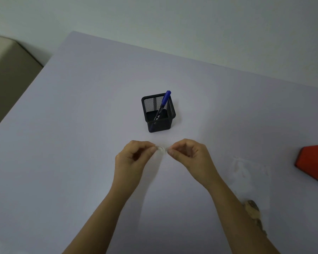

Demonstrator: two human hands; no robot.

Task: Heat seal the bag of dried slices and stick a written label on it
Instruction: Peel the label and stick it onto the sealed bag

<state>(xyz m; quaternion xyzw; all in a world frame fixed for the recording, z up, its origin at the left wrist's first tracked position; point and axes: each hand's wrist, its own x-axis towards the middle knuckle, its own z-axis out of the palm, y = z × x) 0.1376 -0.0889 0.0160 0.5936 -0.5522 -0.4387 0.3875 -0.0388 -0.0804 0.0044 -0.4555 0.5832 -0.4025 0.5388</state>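
- At frame centre, the left hand (134, 158) and right hand (189, 154) each pinch one end of a small pale label (161, 149), stretched between their fingertips.
- At lower right, the clear bag (246, 173) lies beside the right forearm.
- Any writing on the label is too small to read.

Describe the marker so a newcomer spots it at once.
On the pale table, find the black mesh pen holder near its middle. A marker leans inside it, sticking out above the rim. It is the only blue thing in view.

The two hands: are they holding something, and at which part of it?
A small pale piece, likely the label: left hand pinches its left end, right hand its right end.
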